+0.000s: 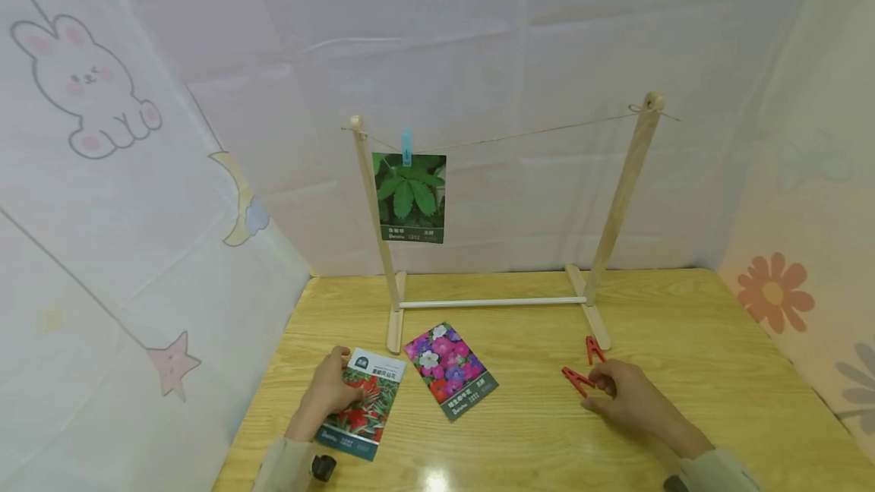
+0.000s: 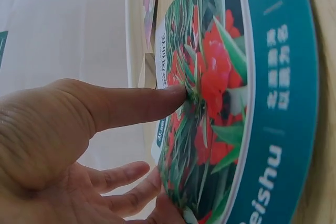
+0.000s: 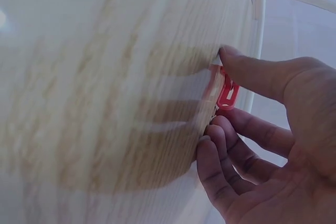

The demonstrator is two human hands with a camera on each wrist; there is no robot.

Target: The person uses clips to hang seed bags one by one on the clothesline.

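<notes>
My left hand (image 1: 333, 389) holds a seed packet with red flowers (image 1: 364, 408) at the left of the table. In the left wrist view the thumb (image 2: 152, 100) lies across the packet's printed face, while the other fingers are at its far edge, partly hidden. At the right, the thumb and fingers of my right hand (image 1: 625, 393) close around the end of a red clothespin (image 1: 577, 380) lying low at the tabletop. A second red clothespin (image 1: 595, 349) lies just beyond it. Between the hands rests a packet picturing pink, purple and white flowers (image 1: 451, 370).
Behind stands a wooden frame with two posts (image 1: 625, 196), a white crossbar (image 1: 492, 302) and a sagging string (image 1: 526, 134). A blue clothespin (image 1: 406, 149) holds a green-leaf packet (image 1: 412, 200) on the string near the left post. Printed cloth (image 1: 478, 44) surrounds the wooden table (image 1: 506, 443).
</notes>
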